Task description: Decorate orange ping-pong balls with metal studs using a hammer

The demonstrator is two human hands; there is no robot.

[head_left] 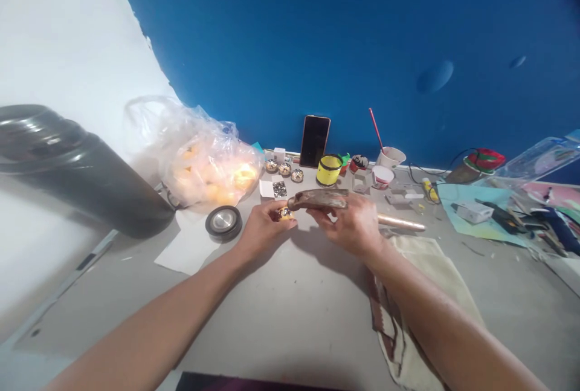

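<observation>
My left hand (265, 225) pinches a small yellow ball (286, 214) with shiny silver pieces on it, between thumb and fingers. My right hand (356, 222) is closed round a worn brown curved tool (319, 199); its narrow end is at the ball, though I cannot tell whether they touch. A copper-coloured rod (401, 222) shows to the right of that hand, and whether it joins the tool is hidden. Just behind the left hand is a small white box (267, 189) with silver bits (280, 189). Beyond it sit three shiny studded balls (284, 169).
A large dark bottle (90, 173) stands at left, beside a clear bag (199, 161) of yellow-orange things and a round black lid (223, 222). A phone (315, 140), yellow ring-shaped roll (329, 170) and cups (392, 156) line the wall. A cream cloth (430, 276) lies under my right forearm.
</observation>
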